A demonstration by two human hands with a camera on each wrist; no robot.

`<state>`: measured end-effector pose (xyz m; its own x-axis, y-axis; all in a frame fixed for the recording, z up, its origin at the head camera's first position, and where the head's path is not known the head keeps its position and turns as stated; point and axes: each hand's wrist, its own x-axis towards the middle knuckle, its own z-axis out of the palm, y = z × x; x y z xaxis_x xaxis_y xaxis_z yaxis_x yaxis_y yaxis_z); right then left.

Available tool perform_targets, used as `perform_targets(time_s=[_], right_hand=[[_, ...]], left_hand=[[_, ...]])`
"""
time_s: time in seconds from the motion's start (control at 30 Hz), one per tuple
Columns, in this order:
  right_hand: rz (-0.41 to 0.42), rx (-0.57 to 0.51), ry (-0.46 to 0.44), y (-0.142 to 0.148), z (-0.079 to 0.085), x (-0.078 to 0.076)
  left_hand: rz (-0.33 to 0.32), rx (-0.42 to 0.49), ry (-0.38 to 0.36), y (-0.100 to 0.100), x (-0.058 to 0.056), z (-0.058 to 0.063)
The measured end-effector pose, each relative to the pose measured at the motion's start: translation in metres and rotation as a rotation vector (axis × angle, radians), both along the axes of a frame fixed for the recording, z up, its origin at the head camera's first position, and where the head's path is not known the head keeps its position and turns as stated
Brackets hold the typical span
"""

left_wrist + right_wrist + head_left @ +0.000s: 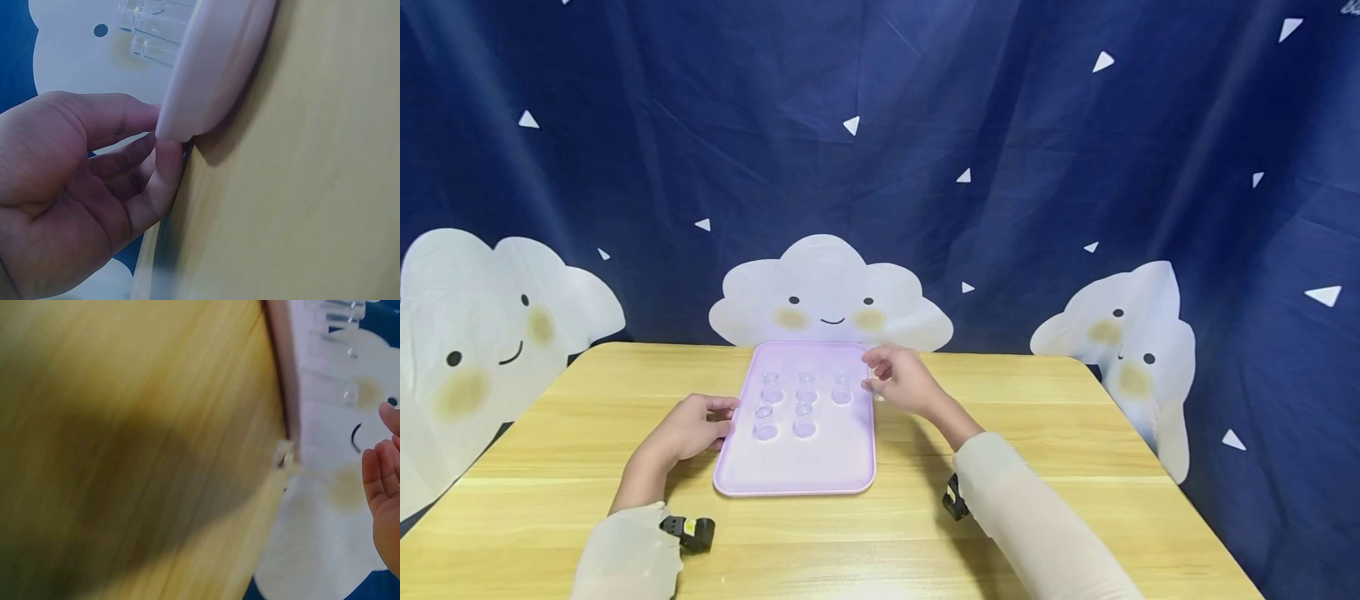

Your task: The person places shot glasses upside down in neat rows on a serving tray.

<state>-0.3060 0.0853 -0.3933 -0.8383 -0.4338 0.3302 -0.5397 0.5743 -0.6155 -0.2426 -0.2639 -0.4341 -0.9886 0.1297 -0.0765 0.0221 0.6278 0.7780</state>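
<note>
A pale lilac tray (797, 471) lies on the wooden table with several small clear vials (804, 421) standing on it in two rows. At its left rim my left hand (695, 427) pinches the tray, thumb on the outer edge and fingers lower down, as the left wrist view shows on the tray's side (209, 75). My right hand (904, 381) hovers by the upper right rim, fingers loosely bent, holding nothing visible. Below it, just outside the tray, a small clear object (284, 454) sits on the table; its kind is hard to tell.
The light wooden table (1000, 542) extends around the tray on both sides and in front. Right behind its far edge hangs a dark blue curtain (775, 150) printed with smiling white clouds. Black wrist cameras (692, 533) are strapped at both sleeves.
</note>
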Motion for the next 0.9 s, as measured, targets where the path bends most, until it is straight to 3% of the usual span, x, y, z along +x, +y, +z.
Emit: perform_targets(time_s=[0.47,0.9], right_hand=[[-0.097,-0.028,-0.045,0.026,-0.018,-0.013],[-0.117,0.012,-0.24,0.029,-0.03,-0.019]], left_hand=[[-0.003,-0.006,0.002,0.0,-0.001,-0.001],[0.0,0.014,-0.005,0.0,-0.001,-0.001]])
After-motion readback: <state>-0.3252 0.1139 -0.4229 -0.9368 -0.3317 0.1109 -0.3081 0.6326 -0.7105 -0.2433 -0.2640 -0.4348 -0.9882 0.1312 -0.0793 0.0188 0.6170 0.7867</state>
